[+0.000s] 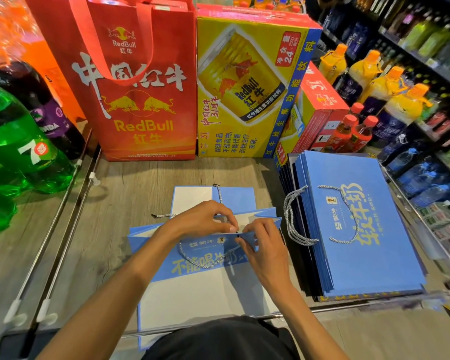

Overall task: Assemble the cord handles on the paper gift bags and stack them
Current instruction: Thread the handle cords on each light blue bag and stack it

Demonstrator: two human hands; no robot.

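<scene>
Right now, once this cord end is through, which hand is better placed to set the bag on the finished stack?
Probably the right hand. It pinches the blue gift bag's rim on the side next to the stack of finished bags; the left hand would have to cross over.

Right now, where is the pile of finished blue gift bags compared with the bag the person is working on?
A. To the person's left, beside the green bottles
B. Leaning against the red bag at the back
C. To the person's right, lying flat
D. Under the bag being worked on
C: the stack of blue bags lies flat to the right of the bag being worked on, where the left hand and right hand pinch its top edge.
</scene>
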